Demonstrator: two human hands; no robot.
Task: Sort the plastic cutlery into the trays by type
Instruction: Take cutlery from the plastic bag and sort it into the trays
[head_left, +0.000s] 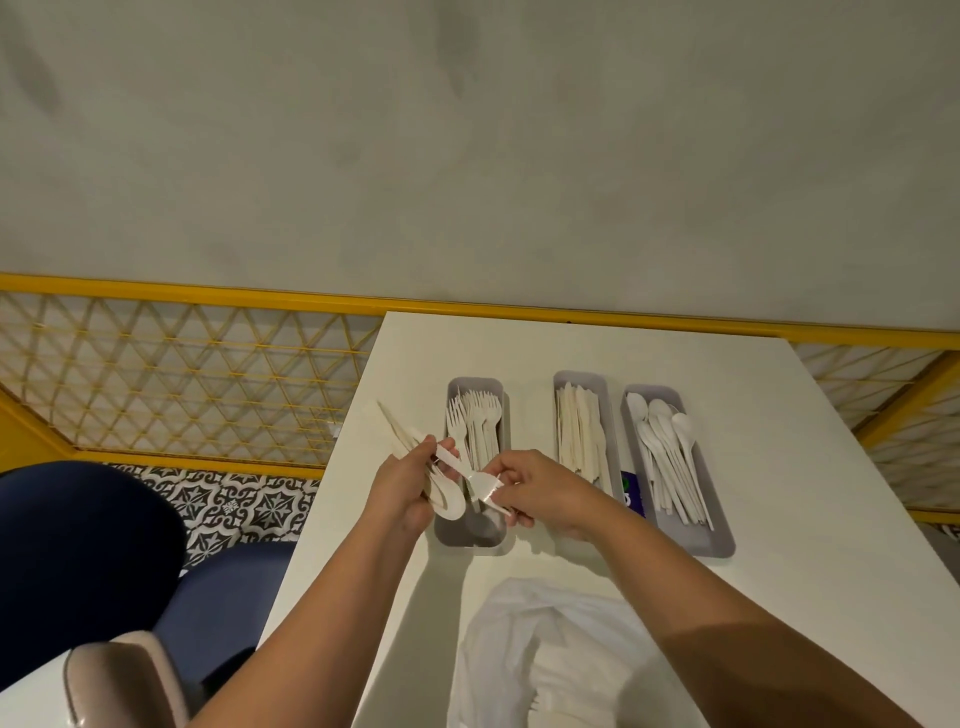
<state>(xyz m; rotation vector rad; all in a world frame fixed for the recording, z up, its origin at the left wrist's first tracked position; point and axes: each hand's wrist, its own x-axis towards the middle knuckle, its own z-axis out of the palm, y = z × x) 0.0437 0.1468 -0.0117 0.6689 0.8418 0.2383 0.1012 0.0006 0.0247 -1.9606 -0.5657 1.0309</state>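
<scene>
Three grey trays stand side by side on the white table (805, 467). The left tray (470, 540) holds white forks (475, 415), the middle tray (582, 382) holds knives (579, 431), and the right tray (696, 543) holds spoons (667, 452). My left hand (397, 486) grips a bundle of white plastic cutlery (441, 480) beside the fork tray. My right hand (530, 486) pinches the head of a white fork (480, 488) over the near end of the fork tray, its handle running into the bundle.
A crumpled white plastic bag (550, 654) lies on the table near me. A dark blue object (634, 493) sits between the knife and spoon trays. Left of the table are a blue chair (78, 545), a patterned floor and a yellow lattice railing (182, 379).
</scene>
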